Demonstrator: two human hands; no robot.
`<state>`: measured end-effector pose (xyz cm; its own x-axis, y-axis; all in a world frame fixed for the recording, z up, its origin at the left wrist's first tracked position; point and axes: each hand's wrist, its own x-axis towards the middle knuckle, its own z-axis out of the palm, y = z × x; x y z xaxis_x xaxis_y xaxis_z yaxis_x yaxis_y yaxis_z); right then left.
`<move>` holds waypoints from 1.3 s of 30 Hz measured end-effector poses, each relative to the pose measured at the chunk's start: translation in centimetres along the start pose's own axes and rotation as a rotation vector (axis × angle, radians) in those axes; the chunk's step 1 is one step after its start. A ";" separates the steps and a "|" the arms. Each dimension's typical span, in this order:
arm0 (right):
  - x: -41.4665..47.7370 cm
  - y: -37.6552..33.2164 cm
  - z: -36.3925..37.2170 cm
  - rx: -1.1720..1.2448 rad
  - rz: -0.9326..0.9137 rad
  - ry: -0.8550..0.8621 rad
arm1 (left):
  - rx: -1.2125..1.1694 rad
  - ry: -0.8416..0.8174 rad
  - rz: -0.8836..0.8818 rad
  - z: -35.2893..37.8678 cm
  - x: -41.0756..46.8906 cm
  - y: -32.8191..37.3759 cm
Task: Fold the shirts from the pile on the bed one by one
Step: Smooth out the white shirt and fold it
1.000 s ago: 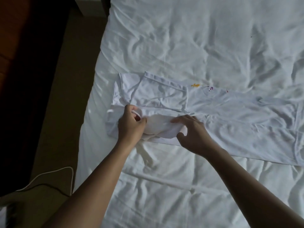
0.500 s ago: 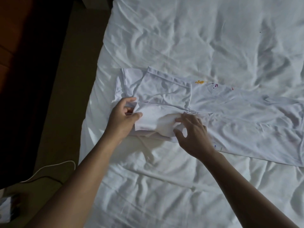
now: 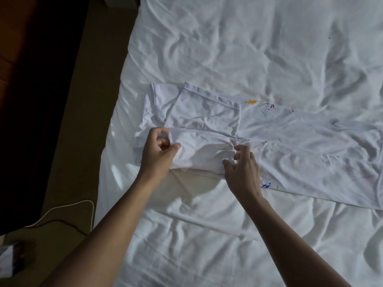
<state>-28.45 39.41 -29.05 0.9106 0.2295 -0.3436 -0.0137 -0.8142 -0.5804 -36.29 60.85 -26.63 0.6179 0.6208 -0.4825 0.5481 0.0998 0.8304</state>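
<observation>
rightward shirt [image 3: 310, 154] cut off; left hand [image 3: 157, 156] pinches it; right hand [image 3: 242, 172] unclear.

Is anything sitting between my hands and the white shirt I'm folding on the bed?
Nothing visible does. The left hand pinches the white shirt at its folded end, and the right hand has its fingertips on the fabric beside it. Only the bed sheet lies underneath.

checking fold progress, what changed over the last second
Both hands carried the near sleeve up and over onto the shirt, away from the person, flattening it. The left hand still pinches its edge; the right hand has spread its fingers, seemingly letting go. The far sleeve, the shirt's body and the bed stayed put.
</observation>
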 end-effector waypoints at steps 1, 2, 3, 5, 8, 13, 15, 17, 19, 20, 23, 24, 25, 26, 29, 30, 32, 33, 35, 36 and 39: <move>0.1 0.1 0.0 0.015 0.017 0.003 | -0.129 0.012 -0.031 0.0 0.1 0.2; 0.2 0.1 0.1 0.032 0.035 0.008 | -0.228 0.014 -0.066 -0.1 0.1 0.4; 0.3 0.2 0.0 0.050 0.051 0.016 | -0.263 0.013 -0.094 -0.1 -0.1 0.3; 0.3 0.2 -0.1 0.078 0.077 0.023 | -0.163 0.012 -0.134 0.0 -1.2 -0.4; -0.1 0.1 -0.1 0.096 0.098 0.019 | 0.009 0.056 -0.225 0.2 -3.0 -2.3; 0.0 -0.1 -0.2 0.130 0.115 0.002 | 0.156 0.018 -0.103 0.2 -2.7 -2.0; 0.3 -0.4 -0.6 0.169 0.103 0.023 | 0.113 0.055 0.034 0.0 -2.1 -0.6; 0.6 -0.9 -0.9 0.230 0.088 0.068 | 0.111 0.089 0.139 -0.2 -1.4 0.9; 0.7 -1.1 -1.0 0.276 0.075 0.100 | 0.188 0.108 0.189 -0.2 -0.7 1.2; 0.7 -1.1 -1.0 0.278 0.074 0.101 | 0.267 0.116 0.193 -0.3 -0.4 0.9; 0.4 -0.2 -0.8 0.211 0.065 0.066 | 0.418 0.131 0.145 -0.7 0.0 -1.4; 0.2 0.1 -0.7 0.186 0.056 0.055 | 0.435 0.127 0.140 -0.9 -0.1 -1.8; 0.2 0.5 -0.7 0.170 0.049 0.050 | 0.450 0.127 0.153 -1.1 -0.2 -2.0; 0.2 0.9 -0.6 0.156 0.042 0.052 | 0.466 0.134 0.174 -1.2 -0.4 -2.0; 0.9 1.0 -0.8 0.114 0.009 0.124 | 0.495 0.204 0.286 -1.4 -0.3 -1.0; 1.5 0.8 -0.9 0.110 -0.007 0.154 | 0.492 0.222 0.326 -1.2 -0.1 -0.5; 3.0 0.3 -1.2 0.105 -0.034 0.190 | 0.470 0.232 0.382 -0.4 1.0 0.7; 4.0 -0.1 -1.3 0.098 -0.041 0.197 | 0.466 0.232 0.398 0.0 1.7 1.3; 6.2 -1.0 -1.5 0.083 -0.026 0.183 | 0.486 0.243 0.407 1.1 3.6 2.3; 7.4 -1.6 -1.6 0.077 -0.004 0.161 | 0.513 0.243 0.385 1.6 4.9 2.8; 10.6 -3.5 -2.2 0.077 0.083 0.073 | 0.644 0.172 0.234 3.2 9.2 4.2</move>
<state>-17.87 43.52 -29.02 0.9325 0.1219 -0.3399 -0.1191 -0.7849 -0.6081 -26.46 64.54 -28.44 0.6915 0.6894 -0.2159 0.6692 -0.4986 0.5510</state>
